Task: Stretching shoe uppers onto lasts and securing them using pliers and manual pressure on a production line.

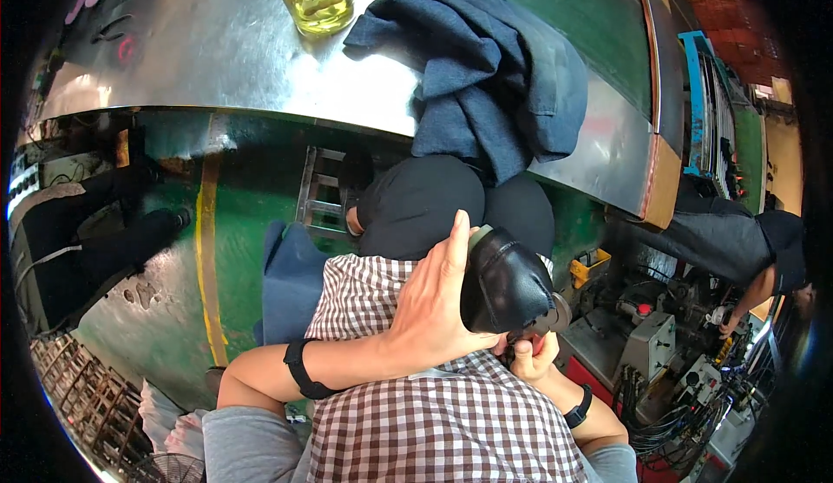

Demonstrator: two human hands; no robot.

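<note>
A black leather shoe upper (508, 282), smooth and rounded, is held above my lap; a bit of green form shows at its far edge. My left hand (436, 296) cradles its left side, one digit stretched up along it and the other fingers hidden beneath. My right hand (536, 357) is curled at the near end, thumb bent against it. What exactly its fingers pinch there is partly hidden. A dark round disc (560, 314) shows at the shoe's right side. Dark straps circle both wrists.
Ahead stands a metal-topped table (217, 58) with a bunched navy cloth (495, 75) and a jar of yellowish liquid (319, 1). Machinery (646, 344) fills the right, where another person (737, 240) bends over. Another person's dark-clothed legs (95, 231) are at left. Wire racks (82, 396) stand lower left.
</note>
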